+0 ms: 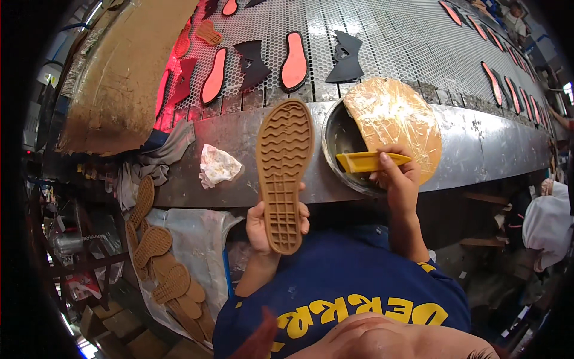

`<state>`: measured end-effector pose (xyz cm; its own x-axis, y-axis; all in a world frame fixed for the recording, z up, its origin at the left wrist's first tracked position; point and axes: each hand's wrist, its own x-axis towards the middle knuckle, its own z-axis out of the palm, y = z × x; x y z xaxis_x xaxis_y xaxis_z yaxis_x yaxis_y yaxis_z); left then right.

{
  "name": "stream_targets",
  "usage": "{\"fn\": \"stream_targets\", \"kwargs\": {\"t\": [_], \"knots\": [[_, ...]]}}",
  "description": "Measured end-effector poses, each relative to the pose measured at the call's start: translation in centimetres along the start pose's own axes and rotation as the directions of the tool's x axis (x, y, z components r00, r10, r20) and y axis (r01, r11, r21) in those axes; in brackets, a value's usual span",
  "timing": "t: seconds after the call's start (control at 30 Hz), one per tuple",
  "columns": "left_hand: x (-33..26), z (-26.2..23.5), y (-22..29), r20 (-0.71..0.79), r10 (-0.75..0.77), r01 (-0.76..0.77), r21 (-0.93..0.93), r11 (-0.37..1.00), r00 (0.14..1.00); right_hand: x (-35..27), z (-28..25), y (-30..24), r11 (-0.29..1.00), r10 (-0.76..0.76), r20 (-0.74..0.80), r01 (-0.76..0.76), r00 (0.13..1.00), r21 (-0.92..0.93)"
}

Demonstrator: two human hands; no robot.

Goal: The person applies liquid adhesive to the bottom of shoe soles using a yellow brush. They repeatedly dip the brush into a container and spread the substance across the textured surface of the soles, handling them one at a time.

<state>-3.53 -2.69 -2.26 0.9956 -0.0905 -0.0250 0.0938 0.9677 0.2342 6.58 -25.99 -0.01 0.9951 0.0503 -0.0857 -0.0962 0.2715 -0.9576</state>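
- Left hand (263, 224) gripped tan rubber sole (284, 173) by its heel, tread facing camera, long axis vertical at frame centre.
- Right hand (397, 179) closed its fingers on yellow brush handle (368, 161), pointing left over round metal pot (342, 143), just right of sole.
- Steel tabletop (227, 161); perforated conveyor (382, 42) beyond, carrying insoles.
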Motion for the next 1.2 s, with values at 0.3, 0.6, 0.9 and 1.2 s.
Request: {"fn": "stream_targets", "kwargs": {"t": [0.3, 0.6, 0.9, 1.2], "knots": [[1.1, 1.3, -2.6, 0.026, 0.074, -0.074, 0.61, 0.789, 0.997, -0.1, 1.8, 0.4, 0.726, -0.682, -0.142, 0.687, 0.717, -0.021], [0.1, 1.7, -3.5, 0.082, 0.025, -0.065, 0.533, 0.843, 0.996, -1.2, 4.9, -1.4, 0.392, -0.798, 0.311, 0.836, 0.517, -0.383], [0.0, 3.1, -3.4, 0.132, -0.042, -0.046, 0.597, 0.801, 0.99, -1.4, 5.6, -1.5, 0.362, -0.811, 0.286, 0.822, 0.51, -0.439], [0.3, 2.9, -2.4, 0.103, -0.043, -0.028, 0.6, 0.8, 0.994, -2.1, 4.9, -1.9, 0.416, -0.714, 0.491, 0.867, 0.499, -0.276]]}}
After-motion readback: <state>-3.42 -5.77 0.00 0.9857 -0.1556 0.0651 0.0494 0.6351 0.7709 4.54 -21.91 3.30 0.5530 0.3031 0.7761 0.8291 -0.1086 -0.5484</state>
